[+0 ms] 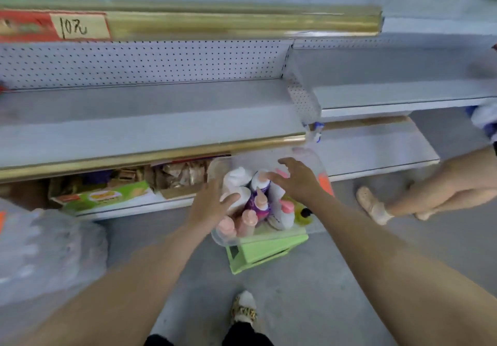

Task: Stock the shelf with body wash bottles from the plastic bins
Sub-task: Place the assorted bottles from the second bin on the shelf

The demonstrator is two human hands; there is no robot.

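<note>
Both hands reach into the clear plastic bin (pixel 218 238), which stands on a light green plastic stool (pixel 269 251) before the grey metal shelf (pixel 134 133). The left hand (pixel 211 203) touches a white bottle (pixel 243 194). The right hand (pixel 295 180) hovers with spread fingers just beside the purple bottle (pixel 256 201).

Our left hand (pixel 212 203) and right hand (pixel 294 181) are bare, as are both forearms. Below, we wear black trousers (pixel 243 336) and a shoe (pixel 244 309) with a white toe and a yellow-and-black spotted upper.
</note>
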